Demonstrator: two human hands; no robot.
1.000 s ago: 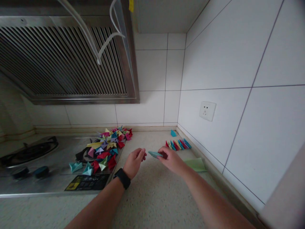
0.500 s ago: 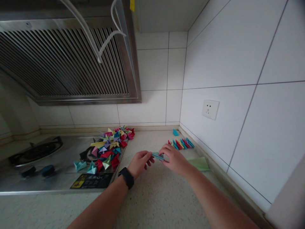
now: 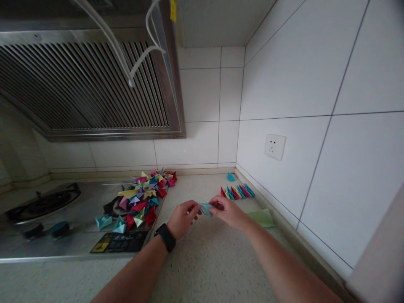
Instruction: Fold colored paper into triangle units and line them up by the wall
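Okay, left hand (image 3: 180, 219) and right hand (image 3: 229, 213) each pinch an end of the pale-blue folded paper (image 3: 206, 209), lower centre of the frame; its broad side faces the camera.

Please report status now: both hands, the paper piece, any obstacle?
Left hand and right hand: both grip pale blue folded paper piece. Flat light green paper sheet beside right forearm; nothing visible blocks the hands.
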